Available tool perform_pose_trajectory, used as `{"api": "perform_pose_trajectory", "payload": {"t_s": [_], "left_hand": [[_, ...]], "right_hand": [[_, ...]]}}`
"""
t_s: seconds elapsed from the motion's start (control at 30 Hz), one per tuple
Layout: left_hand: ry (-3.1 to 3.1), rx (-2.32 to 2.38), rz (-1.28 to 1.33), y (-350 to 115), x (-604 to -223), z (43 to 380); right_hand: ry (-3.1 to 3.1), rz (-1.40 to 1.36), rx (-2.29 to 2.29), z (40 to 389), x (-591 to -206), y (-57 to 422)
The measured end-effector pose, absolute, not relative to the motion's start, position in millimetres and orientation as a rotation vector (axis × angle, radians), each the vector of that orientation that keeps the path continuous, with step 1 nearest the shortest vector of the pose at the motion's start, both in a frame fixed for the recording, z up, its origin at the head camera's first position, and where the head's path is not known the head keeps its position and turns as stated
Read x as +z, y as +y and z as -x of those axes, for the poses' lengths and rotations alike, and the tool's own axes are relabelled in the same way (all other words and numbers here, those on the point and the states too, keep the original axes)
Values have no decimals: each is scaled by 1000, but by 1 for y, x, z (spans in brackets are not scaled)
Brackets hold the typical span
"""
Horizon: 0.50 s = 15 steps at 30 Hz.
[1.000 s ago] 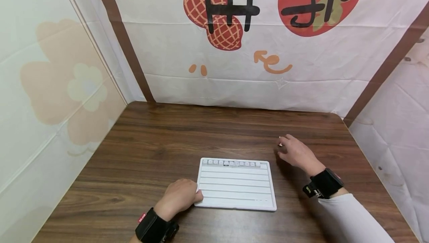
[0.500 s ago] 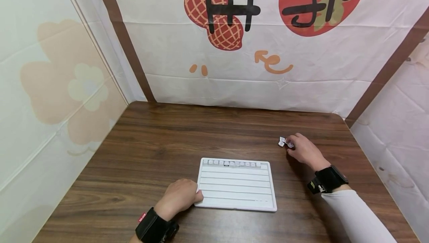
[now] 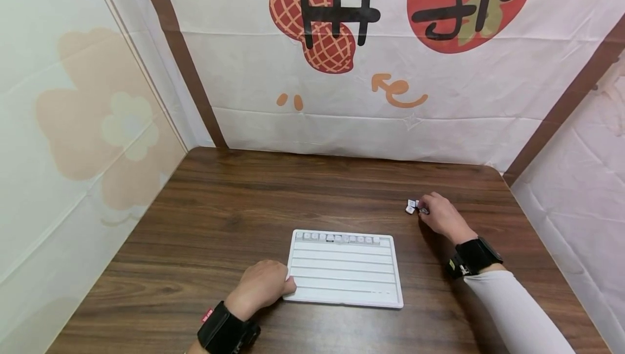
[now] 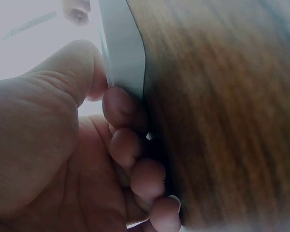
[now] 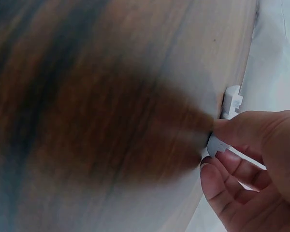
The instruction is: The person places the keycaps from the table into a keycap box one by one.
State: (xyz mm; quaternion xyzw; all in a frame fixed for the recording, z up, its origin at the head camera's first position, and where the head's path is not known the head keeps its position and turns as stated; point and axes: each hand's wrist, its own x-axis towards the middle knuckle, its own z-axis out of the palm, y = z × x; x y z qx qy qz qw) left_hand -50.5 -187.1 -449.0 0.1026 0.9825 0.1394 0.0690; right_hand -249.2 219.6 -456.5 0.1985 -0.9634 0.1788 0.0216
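Observation:
A white ridged board [image 3: 342, 272] lies on the brown wooden table. A row of small whitish keycap-like pieces [image 3: 338, 238] runs along its far edge. My left hand [image 3: 263, 283] grips the board's near left edge, thumb on top. In the left wrist view, the fingers [image 4: 125, 145] curl below the board's edge [image 4: 123, 48]. To the right and farther back, my right hand [image 3: 441, 216] pinches a small white keycap-like piece [image 5: 215, 145] between thumb and fingertips, close to the tabletop. Several loose pieces [image 3: 410, 210] lie just left of these fingertips.
The wooden table [image 3: 244, 191] is bounded at the back by a white printed cloth [image 3: 342, 132], with more cloth on both sides. Another white piece [image 5: 230, 100] stands beside the right thumb in the right wrist view.
The right hand has moved slightly right from the loose pieces, which came into view. Its fingers now pinch the rightmost one. The left hand and board have stayed put.

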Motion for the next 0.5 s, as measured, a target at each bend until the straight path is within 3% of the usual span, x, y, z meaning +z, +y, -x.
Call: {"api": "perform_pose_trajectory", "payload": {"t_s": [0.5], "left_hand": [[2962, 430, -302, -187, -452, 51]], "right_hand": [[-2937, -584, 600, 238, -449, 214]]}}
